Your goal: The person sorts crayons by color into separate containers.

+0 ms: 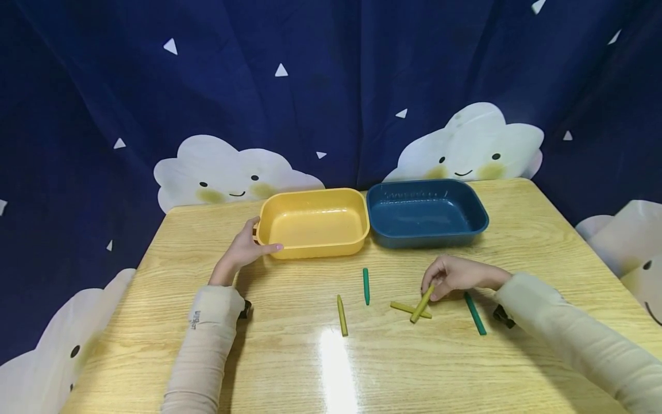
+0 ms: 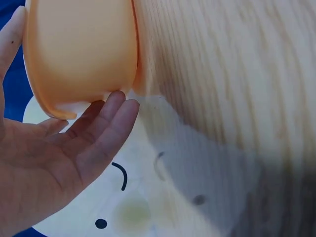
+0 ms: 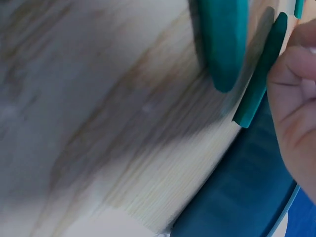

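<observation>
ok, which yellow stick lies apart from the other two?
The leftmost yellow stick, lying by itself; the other two yellow sticks cross in the head view, by the right hand.

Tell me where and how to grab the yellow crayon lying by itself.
The yellow crayon is probably best pinched at mid-length, across its two long sides, coming straight down: it is slim, lies flat, and nothing touches either side.

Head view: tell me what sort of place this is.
Probably a children's play corner, or a set dressed like one: a blue curtain printed with smiling clouds hangs behind a table that bears crayons and two bins.
</observation>
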### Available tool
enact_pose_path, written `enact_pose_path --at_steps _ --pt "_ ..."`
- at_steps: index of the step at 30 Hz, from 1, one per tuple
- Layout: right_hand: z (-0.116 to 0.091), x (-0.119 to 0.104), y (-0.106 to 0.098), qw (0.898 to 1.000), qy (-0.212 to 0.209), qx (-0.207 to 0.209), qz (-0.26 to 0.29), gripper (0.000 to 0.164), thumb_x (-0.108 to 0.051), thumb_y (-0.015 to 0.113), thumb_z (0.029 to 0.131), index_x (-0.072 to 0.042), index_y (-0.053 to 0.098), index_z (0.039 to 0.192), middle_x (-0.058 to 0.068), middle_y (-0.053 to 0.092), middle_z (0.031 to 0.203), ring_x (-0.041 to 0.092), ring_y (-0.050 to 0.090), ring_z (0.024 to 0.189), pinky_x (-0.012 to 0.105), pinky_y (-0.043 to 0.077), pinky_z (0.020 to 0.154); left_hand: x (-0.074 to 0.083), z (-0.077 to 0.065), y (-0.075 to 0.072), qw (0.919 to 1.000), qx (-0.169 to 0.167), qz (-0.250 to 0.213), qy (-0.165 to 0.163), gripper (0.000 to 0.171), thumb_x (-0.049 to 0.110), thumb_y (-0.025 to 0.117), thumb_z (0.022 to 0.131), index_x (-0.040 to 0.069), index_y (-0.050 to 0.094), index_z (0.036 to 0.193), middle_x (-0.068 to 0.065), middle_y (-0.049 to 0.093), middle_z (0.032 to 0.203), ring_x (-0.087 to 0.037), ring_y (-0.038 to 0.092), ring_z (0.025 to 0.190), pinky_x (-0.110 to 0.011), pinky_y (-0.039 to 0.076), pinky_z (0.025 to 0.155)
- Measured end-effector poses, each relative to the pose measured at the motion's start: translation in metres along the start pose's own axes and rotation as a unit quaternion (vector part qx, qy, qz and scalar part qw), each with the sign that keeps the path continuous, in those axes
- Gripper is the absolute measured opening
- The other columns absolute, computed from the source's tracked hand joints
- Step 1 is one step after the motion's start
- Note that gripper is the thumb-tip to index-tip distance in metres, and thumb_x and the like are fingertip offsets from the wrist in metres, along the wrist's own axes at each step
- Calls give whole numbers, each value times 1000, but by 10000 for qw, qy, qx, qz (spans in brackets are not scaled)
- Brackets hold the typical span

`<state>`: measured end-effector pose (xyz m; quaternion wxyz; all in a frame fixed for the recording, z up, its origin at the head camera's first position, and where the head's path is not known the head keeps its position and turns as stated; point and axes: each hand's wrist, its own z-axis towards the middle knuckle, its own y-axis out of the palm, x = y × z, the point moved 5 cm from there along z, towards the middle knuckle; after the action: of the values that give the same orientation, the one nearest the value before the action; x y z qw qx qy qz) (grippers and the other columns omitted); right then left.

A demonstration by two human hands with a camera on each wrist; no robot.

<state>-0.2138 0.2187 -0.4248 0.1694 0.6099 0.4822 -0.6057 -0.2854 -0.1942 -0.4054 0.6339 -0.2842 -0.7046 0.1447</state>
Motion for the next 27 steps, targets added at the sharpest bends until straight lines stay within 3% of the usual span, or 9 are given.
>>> enact_pose_path --at_steps 10,19,27 --pt "-2 -3 -4 9981 -134 81 596 21 -2 67 79 13 62 93 13 66 79 5 57 63 21 47 53 -4 1 1 9999 111 -40 -70 105 34 77 72 5 7 145 -24 36 131 -34 48 104 -45 39 91" --pt "-4 -13 -12 9966 -235 354 713 19 -4 64 83 10 62 96 27 59 72 20 53 57 35 47 51 -5 0 1 9995 129 -237 -181 105 32 78 71 7 8 146 -25 34 132 -34 43 109 -44 41 88" --pt "-9 -27 -26 9934 -502 718 740 11 -1 60 85 4 63 94 13 64 74 22 53 57 35 47 51 -3 -3 2 9994 139 -260 -200 104 30 77 73 7 7 146 -24 34 132 -35 44 109 -43 42 87"
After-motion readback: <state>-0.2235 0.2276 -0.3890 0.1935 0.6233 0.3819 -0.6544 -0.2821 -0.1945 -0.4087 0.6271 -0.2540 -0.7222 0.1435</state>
